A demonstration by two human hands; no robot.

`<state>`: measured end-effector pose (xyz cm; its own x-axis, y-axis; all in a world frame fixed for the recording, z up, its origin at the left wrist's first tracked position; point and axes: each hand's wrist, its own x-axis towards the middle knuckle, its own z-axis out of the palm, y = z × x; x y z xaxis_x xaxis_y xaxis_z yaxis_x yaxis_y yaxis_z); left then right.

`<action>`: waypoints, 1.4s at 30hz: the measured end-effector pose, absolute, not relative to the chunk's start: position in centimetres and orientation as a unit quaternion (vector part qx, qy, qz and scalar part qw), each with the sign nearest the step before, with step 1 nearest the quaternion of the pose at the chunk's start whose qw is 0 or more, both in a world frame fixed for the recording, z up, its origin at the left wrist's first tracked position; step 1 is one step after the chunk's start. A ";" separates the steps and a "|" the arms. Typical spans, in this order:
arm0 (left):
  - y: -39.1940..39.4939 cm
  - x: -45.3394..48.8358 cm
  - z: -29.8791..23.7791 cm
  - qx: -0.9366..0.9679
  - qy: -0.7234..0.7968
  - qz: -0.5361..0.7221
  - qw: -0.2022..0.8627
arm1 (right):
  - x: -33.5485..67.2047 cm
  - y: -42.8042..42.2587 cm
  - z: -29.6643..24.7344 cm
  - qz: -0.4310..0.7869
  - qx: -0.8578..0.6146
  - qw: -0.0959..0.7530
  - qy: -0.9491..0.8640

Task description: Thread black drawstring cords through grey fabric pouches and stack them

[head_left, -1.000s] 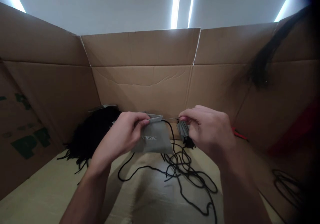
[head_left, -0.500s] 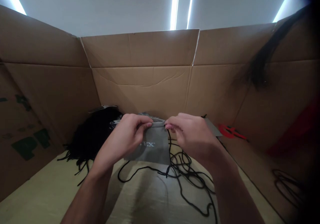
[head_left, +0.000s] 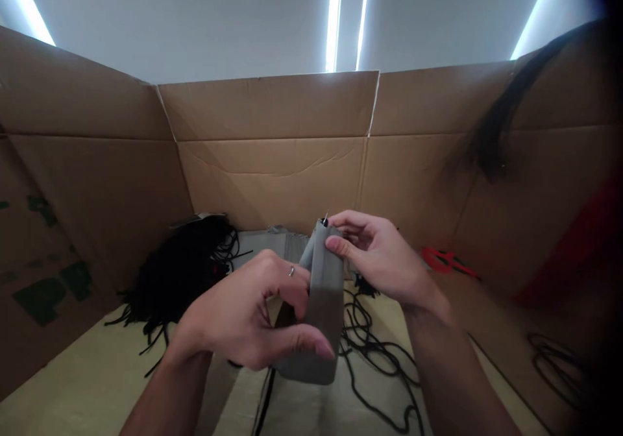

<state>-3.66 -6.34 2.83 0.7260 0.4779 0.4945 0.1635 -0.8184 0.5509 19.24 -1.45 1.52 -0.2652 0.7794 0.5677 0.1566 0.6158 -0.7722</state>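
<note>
A grey fabric pouch [head_left: 325, 300] is held up between my hands, turned so that a narrow folded side faces me. My left hand [head_left: 243, 313] grips it lower down, thumb across the front and the other fingers tucked into or behind the fabric. Near the top, my right hand [head_left: 384, 251] pinches the pouch's hemmed edge between thumb and fingers. A thin metal tip with something black [head_left: 325, 220] pokes out of the hem's end, close to my right fingertips. Loose black cord [head_left: 374, 345] lies in tangled loops below my right hand.
A heap of black cords [head_left: 178, 274] sits at the left. More grey fabric [head_left: 256, 241] lies behind my hands. Red-handled scissors [head_left: 448, 262] rest on the right. Cardboard walls [head_left: 272, 189] enclose the work surface. Dark cord loops [head_left: 557, 364] lie at far right.
The pouch has turned from its flat printed face to a narrow side view. My left hand has moved down along it, and a metal tip now shows at the hem.
</note>
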 end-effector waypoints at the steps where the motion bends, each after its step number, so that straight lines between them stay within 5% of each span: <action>1: -6.3 -3.6 2.8 0.893 0.179 0.324 0.254 | 19.0 -1.6 1.6 0.300 -0.317 0.531 -0.727; 5: -5.9 -3.3 3.0 0.826 0.208 0.452 0.264 | 18.4 -2.6 1.9 0.237 -0.315 0.588 -0.706; 8: -5.5 -3.0 2.9 0.791 0.281 0.526 0.135 | 17.9 -3.2 1.9 0.197 -0.306 0.601 -0.712; 12: -5.0 -2.6 2.6 0.820 0.314 0.478 0.033 | 17.0 -4.0 1.8 0.141 -0.310 0.586 -0.735; 19: -5.0 -2.1 2.1 0.802 0.368 0.461 0.095 | 16.6 -4.7 2.0 0.075 -0.347 0.576 -0.736; 33: -4.0 -2.6 1.9 0.822 0.349 0.450 -0.027 | 17.4 -4.8 2.6 0.133 -0.407 0.526 -0.735; 42: -3.9 -2.5 1.9 0.822 0.370 0.433 -0.011 | 17.8 -4.8 2.4 0.155 -0.353 0.529 -0.756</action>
<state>-2.51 -3.91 1.86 0.3510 0.5989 0.7198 0.6179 -0.7257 0.3025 17.85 -4.75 2.42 -0.1907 0.6982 0.6901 0.3697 0.7023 -0.6084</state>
